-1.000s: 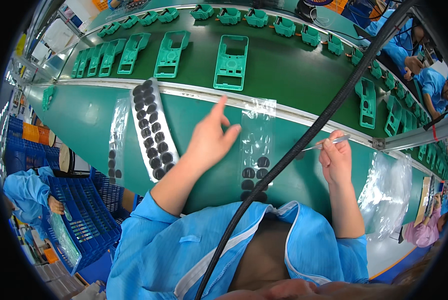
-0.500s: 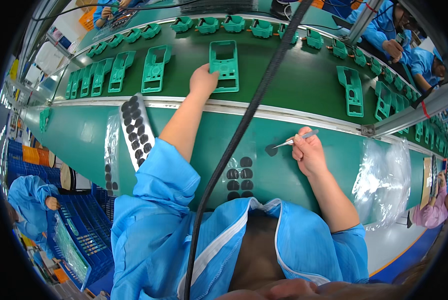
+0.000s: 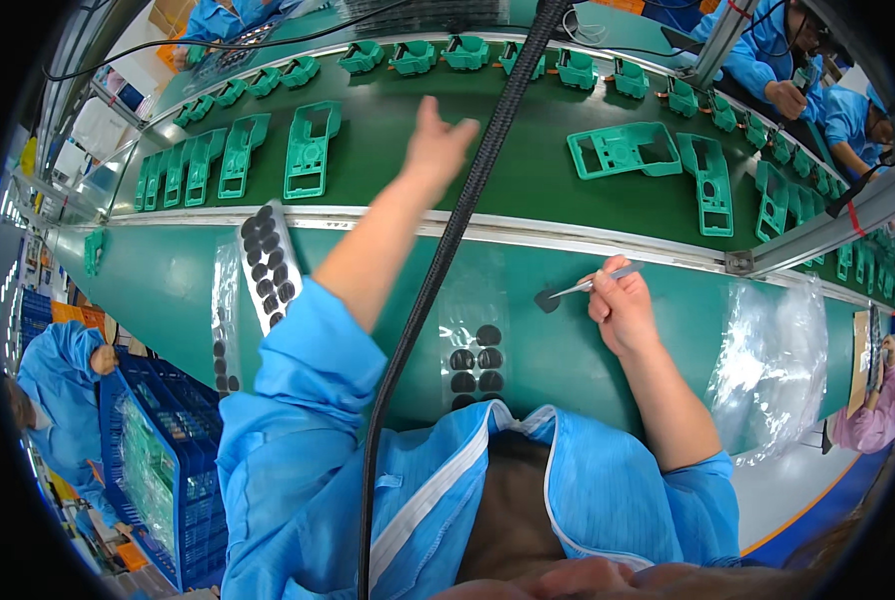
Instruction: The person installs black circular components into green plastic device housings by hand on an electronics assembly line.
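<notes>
My left hand (image 3: 438, 150) reaches over the dark green belt (image 3: 388, 110) with its fingers apart and nothing in them. To its right a green plastic housing (image 3: 608, 160) lies turned sideways, beside another green housing (image 3: 708, 190). In my right hand (image 3: 625, 308) is a pair of metal tweezers (image 3: 593, 283), pinched between thumb and fingers. A small dark pad (image 3: 548, 301) is at the tweezers' tip, above the green table (image 3: 398, 300). Below it, a clear sheet with round black pads (image 3: 490, 357) lies near my jacket.
At the left lies a white strip with black pads (image 3: 271, 260), next to a clear strip (image 3: 226, 330). Plastic bags (image 3: 773, 360) lie on the right. A black cable (image 3: 468, 190) crosses the view. Small green parts (image 3: 466, 52) line the far side. Co-workers sit beyond.
The green housing that my left hand held has gone to the right and now lies turned sideways. My left hand has let it go. The right hand has barely moved.
</notes>
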A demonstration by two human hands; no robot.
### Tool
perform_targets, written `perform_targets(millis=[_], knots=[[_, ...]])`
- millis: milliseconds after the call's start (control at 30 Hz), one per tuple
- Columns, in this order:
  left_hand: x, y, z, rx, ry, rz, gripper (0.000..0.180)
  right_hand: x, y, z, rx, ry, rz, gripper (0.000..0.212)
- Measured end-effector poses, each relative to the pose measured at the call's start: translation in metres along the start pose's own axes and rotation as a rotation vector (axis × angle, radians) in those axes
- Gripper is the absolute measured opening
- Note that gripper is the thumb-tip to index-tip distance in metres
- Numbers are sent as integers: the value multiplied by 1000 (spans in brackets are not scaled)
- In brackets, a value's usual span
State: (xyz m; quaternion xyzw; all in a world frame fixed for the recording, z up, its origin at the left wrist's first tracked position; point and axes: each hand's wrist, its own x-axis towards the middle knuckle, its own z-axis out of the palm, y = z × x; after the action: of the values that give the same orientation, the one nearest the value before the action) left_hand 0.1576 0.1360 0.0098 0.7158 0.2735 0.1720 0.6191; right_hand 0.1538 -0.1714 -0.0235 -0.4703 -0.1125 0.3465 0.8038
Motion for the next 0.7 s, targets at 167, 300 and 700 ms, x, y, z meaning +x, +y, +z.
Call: perform_targets(millis=[167, 300, 700], knots=[[38, -57, -170, 956, 677, 171, 63, 28, -17, -15, -11, 171, -53, 9], [21, -92, -226, 994, 519, -156, 68, 92, -38, -44, 175, 322, -223, 11], [-77, -21, -83, -209, -92, 83, 35, 133, -57, -47, 75, 194, -173, 7]])
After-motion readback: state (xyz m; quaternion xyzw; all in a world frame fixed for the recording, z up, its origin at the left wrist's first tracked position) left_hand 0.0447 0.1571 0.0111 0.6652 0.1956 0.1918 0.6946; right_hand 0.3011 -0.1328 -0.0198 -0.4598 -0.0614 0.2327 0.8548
